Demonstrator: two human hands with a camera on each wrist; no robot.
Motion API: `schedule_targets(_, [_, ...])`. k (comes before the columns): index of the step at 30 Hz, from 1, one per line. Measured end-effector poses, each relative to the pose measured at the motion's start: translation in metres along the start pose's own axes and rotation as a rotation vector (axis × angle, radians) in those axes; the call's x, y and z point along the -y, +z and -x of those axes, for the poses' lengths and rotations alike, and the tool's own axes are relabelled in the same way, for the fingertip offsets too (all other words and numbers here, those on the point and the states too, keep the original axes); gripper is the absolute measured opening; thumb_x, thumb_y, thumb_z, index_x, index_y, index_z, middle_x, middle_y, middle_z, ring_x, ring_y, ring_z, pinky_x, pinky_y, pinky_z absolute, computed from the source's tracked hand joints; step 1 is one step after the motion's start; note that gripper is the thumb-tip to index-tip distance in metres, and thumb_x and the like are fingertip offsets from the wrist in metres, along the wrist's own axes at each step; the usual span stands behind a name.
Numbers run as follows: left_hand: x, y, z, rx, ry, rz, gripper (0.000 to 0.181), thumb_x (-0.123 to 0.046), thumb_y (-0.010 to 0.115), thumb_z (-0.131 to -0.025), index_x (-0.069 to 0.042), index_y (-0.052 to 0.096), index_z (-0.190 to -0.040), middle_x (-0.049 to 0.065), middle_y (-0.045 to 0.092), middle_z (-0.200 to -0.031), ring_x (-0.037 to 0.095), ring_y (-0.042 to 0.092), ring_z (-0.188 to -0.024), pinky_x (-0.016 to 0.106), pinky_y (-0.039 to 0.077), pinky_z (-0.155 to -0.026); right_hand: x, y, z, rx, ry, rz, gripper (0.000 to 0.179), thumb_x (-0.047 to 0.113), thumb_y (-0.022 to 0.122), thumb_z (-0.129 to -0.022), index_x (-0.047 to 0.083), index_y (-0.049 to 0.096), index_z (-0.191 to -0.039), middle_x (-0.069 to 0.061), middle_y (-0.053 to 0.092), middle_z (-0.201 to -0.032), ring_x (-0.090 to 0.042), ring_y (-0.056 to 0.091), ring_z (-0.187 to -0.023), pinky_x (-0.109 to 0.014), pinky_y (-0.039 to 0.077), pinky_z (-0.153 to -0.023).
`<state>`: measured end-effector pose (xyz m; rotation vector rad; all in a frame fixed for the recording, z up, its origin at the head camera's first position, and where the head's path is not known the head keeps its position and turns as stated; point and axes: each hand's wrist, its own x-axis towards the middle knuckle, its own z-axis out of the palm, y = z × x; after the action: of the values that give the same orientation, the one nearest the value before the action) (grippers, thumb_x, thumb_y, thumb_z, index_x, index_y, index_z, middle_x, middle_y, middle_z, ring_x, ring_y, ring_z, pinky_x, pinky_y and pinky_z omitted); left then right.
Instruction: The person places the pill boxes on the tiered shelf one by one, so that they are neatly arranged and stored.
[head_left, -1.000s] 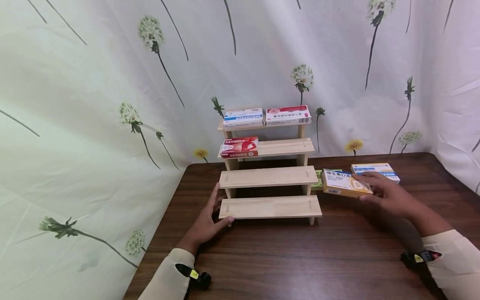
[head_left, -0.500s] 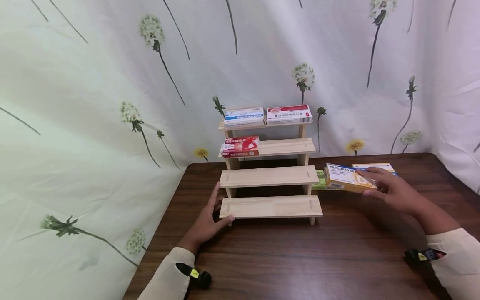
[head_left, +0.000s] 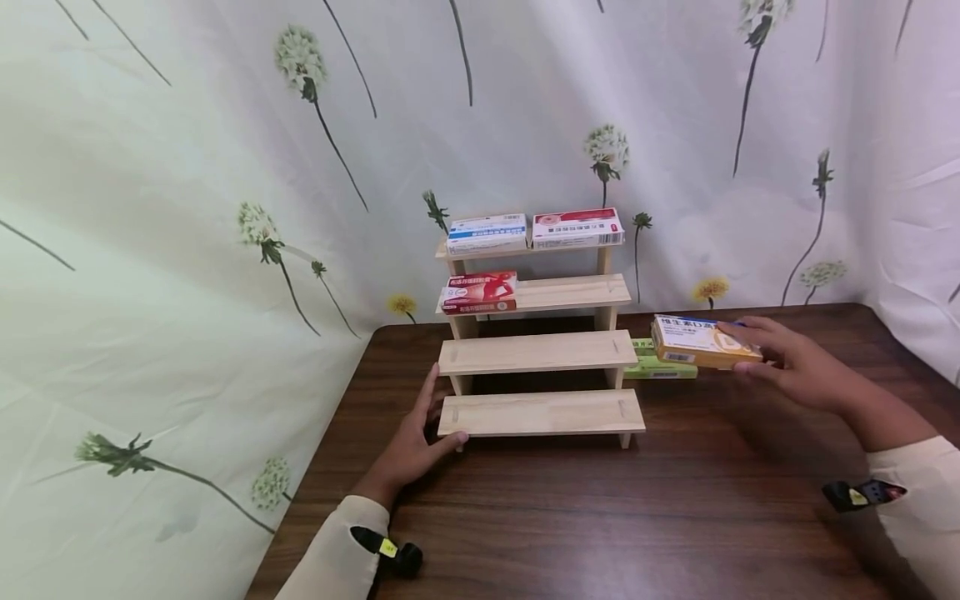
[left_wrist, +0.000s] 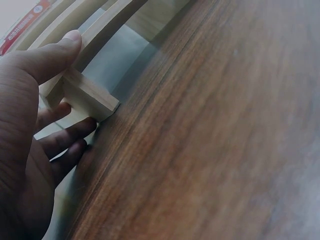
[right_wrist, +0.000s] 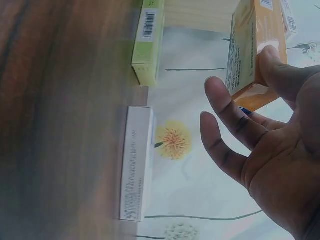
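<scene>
My right hand [head_left: 798, 358] holds a yellow-and-white medicine box [head_left: 693, 340] between thumb and fingers, above the table to the right of the stand. In the right wrist view, the thumb lies on the orange side of the box while two fingers extend free of it. A four-step wooden display stand [head_left: 536, 354] faces me. My left hand [head_left: 408, 450] grips its lower left corner, thumb at the front edge of the bottom step and fingers along the side. A green medicine box [head_left: 663, 369] lies beside the stand, partly hidden by the yellow one.
On the top step lie a blue-and-white box [head_left: 487, 235] and a red-and-white box [head_left: 577, 229]. A red box [head_left: 480, 292] sits at the left of the step below. A white box [right_wrist: 136, 165] on the table is hidden behind my right hand in the head view.
My right hand has lifted the yellow box and carried it slightly right and away from me, uncovering more of the green box. The left hand stays at the stand's corner.
</scene>
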<state>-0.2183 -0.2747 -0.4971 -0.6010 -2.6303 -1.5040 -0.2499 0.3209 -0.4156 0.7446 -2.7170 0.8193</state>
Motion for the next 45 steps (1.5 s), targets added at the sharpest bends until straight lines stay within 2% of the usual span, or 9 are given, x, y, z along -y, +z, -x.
schedule_targets(3, [0.000,0.000,0.000,0.003,0.004,-0.004,0.115,-0.025,0.084,-0.100,-0.043,-0.001,-0.176,0.024,0.049,-0.167,0.046,0.058,-0.146,0.070,0.041,-0.119,0.000,-0.004,-0.002,-0.017,-0.036,0.016,0.064,0.005,0.078,-0.100,0.011,0.057,-0.160,-0.024,0.053,-0.149,0.014,0.046,-0.105,-0.024,0.049,-0.074])
schedule_targets(5, [0.000,0.000,0.000,0.004,0.007,-0.006,0.115,-0.025,0.083,-0.100,-0.043,-0.001,-0.176,0.024,0.049,-0.167,0.045,0.059,-0.146,0.070,0.041,-0.119,0.001,-0.007,-0.004,-0.022,-0.045,0.033,0.063,0.003,0.079,-0.099,0.010,0.058,-0.159,-0.025,0.053,-0.149,0.013,0.046,-0.105,-0.024,0.049,-0.074])
schedule_targets(11, [0.000,0.000,0.001,0.002,-0.003,-0.010,0.115,-0.025,0.084,-0.099,-0.041,-0.001,-0.176,0.023,0.050,-0.167,0.045,0.059,-0.146,0.070,0.040,-0.120,0.009,-0.019,-0.012,0.012,-0.015,0.071,0.062,0.003,0.077,-0.101,0.008,0.057,-0.159,-0.030,0.051,-0.151,-0.026,0.060,-0.111,-0.025,0.050,-0.074])
schedule_targets(14, [0.001,0.000,0.001,0.002,-0.006,-0.004,0.115,-0.025,0.084,-0.100,-0.041,0.000,-0.177,0.023,0.049,-0.167,0.045,0.058,-0.147,0.070,0.040,-0.120,0.012,-0.025,-0.016,0.031,-0.006,0.070,0.062,0.003,0.075,-0.102,0.008,0.055,-0.160,-0.031,0.049,-0.152,-0.031,0.062,-0.108,-0.025,0.050,-0.071])
schedule_targets(23, [0.001,0.000,0.001,-0.002,-0.010,0.001,0.115,-0.026,0.084,-0.099,-0.041,0.000,-0.177,0.024,0.049,-0.167,0.045,0.058,-0.147,0.070,0.040,-0.120,0.018,-0.040,-0.025,0.036,-0.047,0.108,0.062,0.005,0.076,-0.102,0.009,0.055,-0.161,-0.027,0.051,-0.153,-0.006,0.051,-0.108,-0.024,0.046,-0.074])
schedule_targets(30, [0.003,0.000,0.000,-0.001,-0.009,0.002,0.115,-0.027,0.084,-0.100,-0.046,0.000,-0.175,0.023,0.050,-0.166,0.045,0.059,-0.147,0.070,0.041,-0.119,0.030,-0.053,-0.035,0.093,0.022,0.099,0.062,0.009,0.073,-0.105,0.009,0.050,-0.164,-0.033,0.044,-0.158,-0.041,0.060,-0.114,-0.025,0.047,-0.077])
schedule_targets(39, [0.002,0.000,0.000,0.003,-0.012,0.004,0.115,-0.027,0.083,-0.100,-0.046,-0.001,-0.175,0.023,0.050,-0.167,0.044,0.059,-0.147,0.069,0.041,-0.119,0.043,-0.062,-0.047,0.099,0.028,0.100,0.063,0.007,0.072,-0.105,0.012,0.051,-0.164,-0.033,0.040,-0.166,-0.051,0.060,-0.127,-0.060,0.053,-0.093])
schedule_targets(43, [0.001,0.000,0.000,0.003,-0.009,0.005,0.115,-0.026,0.083,-0.100,-0.045,-0.001,-0.175,0.024,0.049,-0.167,0.045,0.058,-0.146,0.071,0.041,-0.119,0.048,-0.066,-0.055,0.094,0.011,0.062,0.064,0.006,0.072,-0.105,0.011,0.050,-0.165,-0.034,0.038,-0.167,-0.055,0.055,-0.134,-0.067,0.048,-0.099])
schedule_targets(45, [0.001,0.000,0.000,0.003,-0.009,0.004,0.115,-0.026,0.083,-0.100,-0.045,-0.001,-0.175,0.024,0.049,-0.167,0.045,0.058,-0.147,0.071,0.040,-0.120,0.050,-0.066,-0.059,0.093,0.013,0.046,0.065,0.006,0.071,-0.105,0.013,0.049,-0.166,-0.032,0.039,-0.167,-0.056,0.056,-0.134,-0.062,0.051,-0.100])
